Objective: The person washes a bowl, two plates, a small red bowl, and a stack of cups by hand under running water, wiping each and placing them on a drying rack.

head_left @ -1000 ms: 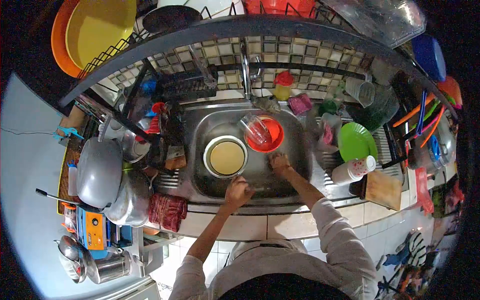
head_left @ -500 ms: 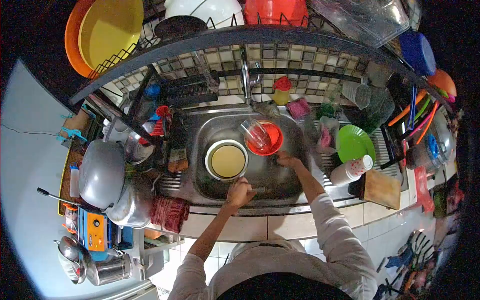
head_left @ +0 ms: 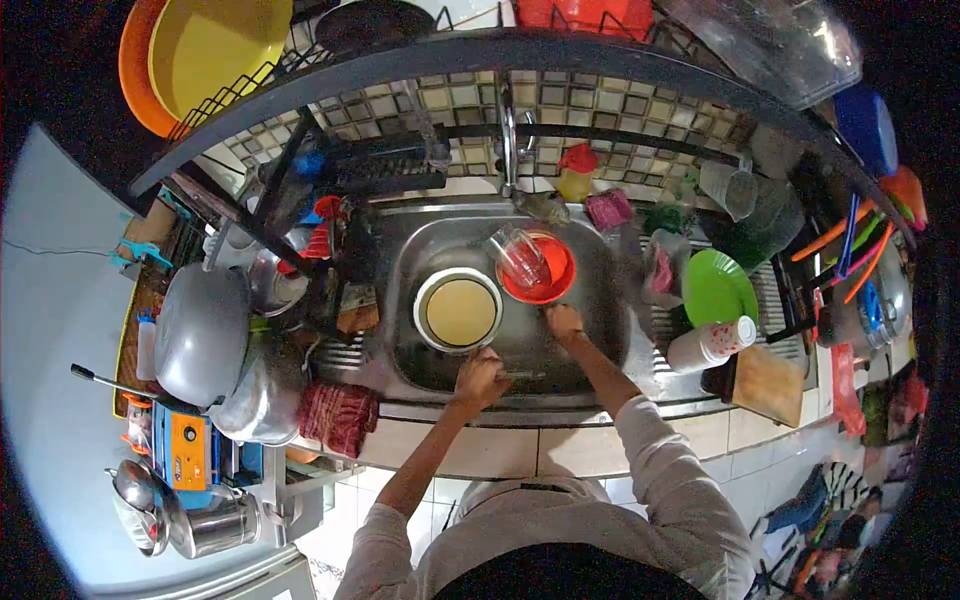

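Inside the steel sink (head_left: 600, 350) stands a white-rimmed pot (head_left: 459, 310) with cloudy tan liquid in it. My left hand (head_left: 481, 379) is closed at the pot's near side, around what looks like a thin handle or utensil whose end sticks out to the right. A red bowl (head_left: 562, 284) sits right of the pot, with a clear glass (head_left: 520, 258) leaning in it. Just below the bowl is my right hand (head_left: 565, 322), its fingers bunched together; what they hold, if anything, is too small to make out.
The faucet (head_left: 509, 150) rises behind the sink under a black dish rack (head_left: 470, 62). On the right are a green plate (head_left: 718, 288), stacked cups (head_left: 712, 345) and a wooden board (head_left: 767, 386). A red cloth (head_left: 339, 418) and large pots (head_left: 203, 333) lie left.
My right hand has moved slightly left and down, below the red bowl. The whole view has shifted a little; my left hand stays at the pot.
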### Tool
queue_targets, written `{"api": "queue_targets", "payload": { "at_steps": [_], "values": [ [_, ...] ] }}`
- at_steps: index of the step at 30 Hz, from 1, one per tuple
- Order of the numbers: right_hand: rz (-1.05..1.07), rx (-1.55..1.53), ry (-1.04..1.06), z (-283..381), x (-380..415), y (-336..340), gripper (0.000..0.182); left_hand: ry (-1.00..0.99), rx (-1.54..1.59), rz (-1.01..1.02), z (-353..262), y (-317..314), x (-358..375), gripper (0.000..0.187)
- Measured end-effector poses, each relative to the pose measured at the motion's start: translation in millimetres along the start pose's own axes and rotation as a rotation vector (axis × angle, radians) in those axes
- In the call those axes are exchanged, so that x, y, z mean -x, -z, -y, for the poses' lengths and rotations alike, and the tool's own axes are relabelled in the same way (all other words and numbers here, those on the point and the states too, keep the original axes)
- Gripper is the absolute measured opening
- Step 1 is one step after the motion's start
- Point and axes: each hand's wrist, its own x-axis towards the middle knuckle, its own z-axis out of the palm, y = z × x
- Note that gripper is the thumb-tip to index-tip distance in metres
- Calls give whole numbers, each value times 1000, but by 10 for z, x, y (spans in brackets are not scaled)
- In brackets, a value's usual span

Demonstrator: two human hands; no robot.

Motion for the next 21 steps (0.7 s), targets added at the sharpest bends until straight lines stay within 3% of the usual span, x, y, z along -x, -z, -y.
{"api": "queue_targets", "payload": {
  "at_steps": [2,5,8,10,13,16,18,21],
  "values": [
    [37,-90,-95,-4,-71,-131,16,-34,24,-55,52,-43,19,23],
    [-134,116,136,-254,13,-121,16,-17,85,-68,8,-32,25,22],
    [-357,-264,355,-382,118,170,17,62,133,-13,-50,31,3,22],
    [-172,-92,-32,-301,138,228,19,78,147,5,-42,24,1,22],
    [-119,-107,-112,-258,65,140,22,53,38,18,1,-41,3,21],
    [-174,-18,62,-185,73,64,26,83,36,-47,-9,-47,51,18],
    [-123,27,67,-82,29,-46,28,124,8,94,-114,113,21,18],
    [-115,9,61,68,-1,-95,29,204,5,62,-81,79,54,20]
  ]
}}
